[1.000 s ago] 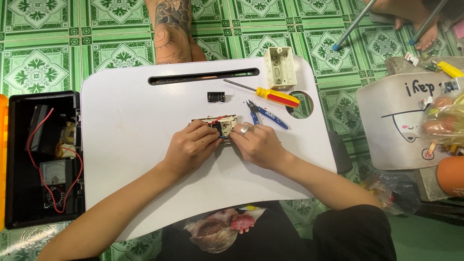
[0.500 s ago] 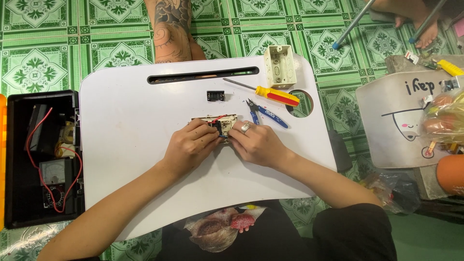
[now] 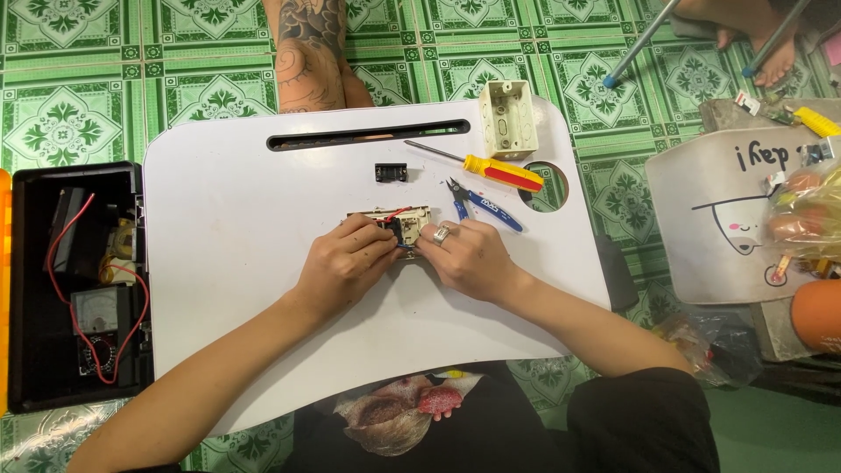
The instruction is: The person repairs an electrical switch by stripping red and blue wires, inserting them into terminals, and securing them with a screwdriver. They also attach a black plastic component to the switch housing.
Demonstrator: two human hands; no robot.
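**White counter, two hands on a small wired part**

White plastic makes up the counter, a lap tray with a long slot near its far edge and a round hole at its right side. Near its middle both hands meet over a small beige electrical part with red and blue wires showing at its top. The left hand curls around the part from the left, its thumb and fingertips pressed together in a pinching grip on the part's near edge. The right hand, wearing a ring on one finger, closes on the part's right end, fingers bent and tight against it; what lies under the fingers is hidden.

Just beyond the hands lies a small black component, apart from the part. To the right a screwdriver with a yellow and red handle lies slanted, and just beside it blue-handled cutters lie close to the right hand without touching it. A cream wall box stands at the counter's far right corner.

Left of the counter an open black case holds a meter with red leads. The floor is green patterned tile. Another person's tattooed leg rests beyond the counter's far edge.
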